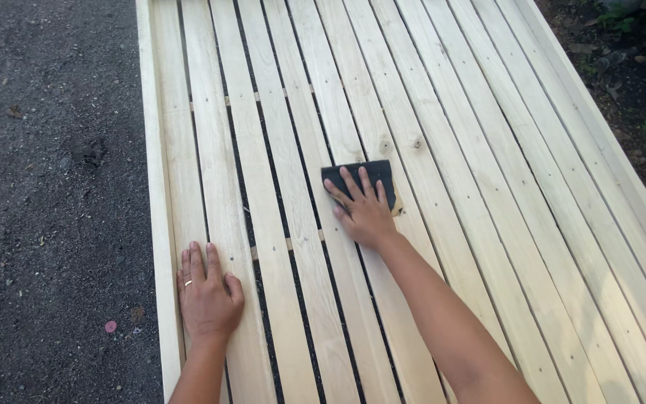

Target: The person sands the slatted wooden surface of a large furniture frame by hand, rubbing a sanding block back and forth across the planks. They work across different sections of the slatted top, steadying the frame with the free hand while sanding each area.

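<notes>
Right hand (364,212) spread flat, pressing a dark sanding block (360,179) onto a middle slat of the pale wooden slatted panel (487,187), well clear of both long edges. Left hand (205,292) flat, fingers together, resting on slats just inside the left edge rail, gripping nothing. Open bare slats beyond the block toward the far end and right edge. Dark gravel ground (46,187) alongside the left edge.

Soft, even daylight, faint shadows under the hands (207,295), sharp focus, mild stretching toward the edges.
</notes>
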### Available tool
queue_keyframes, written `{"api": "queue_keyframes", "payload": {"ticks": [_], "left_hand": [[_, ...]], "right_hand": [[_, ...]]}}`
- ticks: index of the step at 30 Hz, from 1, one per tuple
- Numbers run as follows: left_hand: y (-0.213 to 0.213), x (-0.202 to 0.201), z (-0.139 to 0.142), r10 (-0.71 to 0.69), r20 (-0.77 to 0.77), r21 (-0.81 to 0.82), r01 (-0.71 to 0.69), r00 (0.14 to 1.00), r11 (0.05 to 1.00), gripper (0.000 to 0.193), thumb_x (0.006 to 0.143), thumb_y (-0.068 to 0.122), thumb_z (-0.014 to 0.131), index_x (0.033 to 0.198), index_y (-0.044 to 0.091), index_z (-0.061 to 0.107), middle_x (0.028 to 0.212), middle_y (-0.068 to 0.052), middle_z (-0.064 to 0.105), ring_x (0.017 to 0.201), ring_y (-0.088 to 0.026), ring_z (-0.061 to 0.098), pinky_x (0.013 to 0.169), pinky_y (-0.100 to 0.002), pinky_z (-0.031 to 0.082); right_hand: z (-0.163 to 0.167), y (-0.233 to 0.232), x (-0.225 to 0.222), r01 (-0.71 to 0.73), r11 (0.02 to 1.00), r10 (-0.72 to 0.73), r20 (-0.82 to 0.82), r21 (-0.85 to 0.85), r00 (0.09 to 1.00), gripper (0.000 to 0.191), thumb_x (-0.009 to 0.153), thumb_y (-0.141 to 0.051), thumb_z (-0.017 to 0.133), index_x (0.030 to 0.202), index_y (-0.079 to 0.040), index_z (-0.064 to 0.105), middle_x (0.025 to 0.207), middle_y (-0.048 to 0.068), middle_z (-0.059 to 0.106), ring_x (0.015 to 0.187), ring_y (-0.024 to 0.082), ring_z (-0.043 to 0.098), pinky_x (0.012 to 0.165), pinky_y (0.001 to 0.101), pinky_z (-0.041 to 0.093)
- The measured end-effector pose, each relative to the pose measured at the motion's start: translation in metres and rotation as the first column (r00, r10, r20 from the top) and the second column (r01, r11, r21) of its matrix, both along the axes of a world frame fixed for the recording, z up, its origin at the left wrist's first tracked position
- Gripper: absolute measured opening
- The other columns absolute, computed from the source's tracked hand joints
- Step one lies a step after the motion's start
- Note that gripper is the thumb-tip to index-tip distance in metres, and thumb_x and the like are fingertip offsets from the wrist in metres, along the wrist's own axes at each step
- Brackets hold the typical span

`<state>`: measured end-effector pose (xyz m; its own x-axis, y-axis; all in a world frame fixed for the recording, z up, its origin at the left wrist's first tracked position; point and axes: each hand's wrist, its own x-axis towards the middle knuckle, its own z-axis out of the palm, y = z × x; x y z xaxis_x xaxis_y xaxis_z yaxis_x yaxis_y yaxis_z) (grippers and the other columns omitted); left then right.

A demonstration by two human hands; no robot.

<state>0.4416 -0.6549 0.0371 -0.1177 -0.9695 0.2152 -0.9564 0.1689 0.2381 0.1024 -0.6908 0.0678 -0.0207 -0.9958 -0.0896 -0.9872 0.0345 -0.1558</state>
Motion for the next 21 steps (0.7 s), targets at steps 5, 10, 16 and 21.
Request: {"api": "queue_keyframes", "payload": {"ticks": [5, 10, 16, 21], "left_hand": [[0.002, -0.016, 0.017, 0.118, 0.015, 0.093, -0.119, 0.993, 0.989, 0.067, 0.09, 0.031, 0.053, 0.153, 0.006, 0.048, 0.165, -0.019, 0.036, 0.155, -0.034, 0.03, 0.126, -0.051, 0.023], [0.013, -0.125, 0.036, -0.161, -0.102, 0.043, 0.167, 0.982, 0.985, 0.066, 0.09, 0.033, 0.053, 0.152, 0.015, 0.044, 0.164, -0.013, 0.031, 0.154, -0.034, 0.022, 0.121, -0.059, 0.015], [0.045, -0.236, 0.019, -0.234, -0.165, 0.193, 0.264, 0.958, 0.945, 0.066, 0.099, 0.032, 0.039, 0.159, 0.008, 0.027, 0.169, -0.007, 0.02, 0.155, -0.025, 0.014, 0.121, -0.057, 0.006], [0.047, -0.236, 0.005, -0.21, -0.071, 0.174, 0.219, 0.975, 0.96, 0.066, 0.099, 0.032, 0.035, 0.16, 0.008, 0.023, 0.169, -0.007, 0.018, 0.156, -0.022, 0.012, 0.123, -0.053, 0.004]], "right_hand": [[-0.01, 0.272, -0.044, -0.295, 0.926, 0.266, 0.149, 0.233, 0.952, 0.06, 0.099, -0.04, 0.052, 0.157, -0.042, 0.037, 0.171, 0.002, 0.015, 0.155, 0.037, 0.003, 0.119, 0.0612, 0.003], [-0.039, 0.433, -0.091, -0.237, 0.953, 0.261, -0.121, 0.187, 0.958, 0.047, 0.098, -0.05, 0.047, 0.145, -0.048, 0.05, 0.168, -0.01, 0.033, 0.155, 0.031, 0.023, 0.116, 0.063, 0.02], [-0.002, 0.245, -0.088, -0.133, 0.987, 0.129, 0.058, 0.086, 0.99, 0.062, 0.096, -0.041, 0.056, 0.155, -0.04, 0.038, 0.168, 0.005, 0.019, 0.153, 0.039, 0.011, 0.116, 0.0651, 0.01], [0.011, 0.024, -0.084, 0.162, 0.986, -0.162, 0.005, -0.029, 0.987, 0.062, 0.098, -0.055, 0.046, 0.157, -0.046, 0.028, 0.17, 0.0, 0.015, 0.155, 0.037, 0.01, 0.12, 0.0639, 0.01]]}}
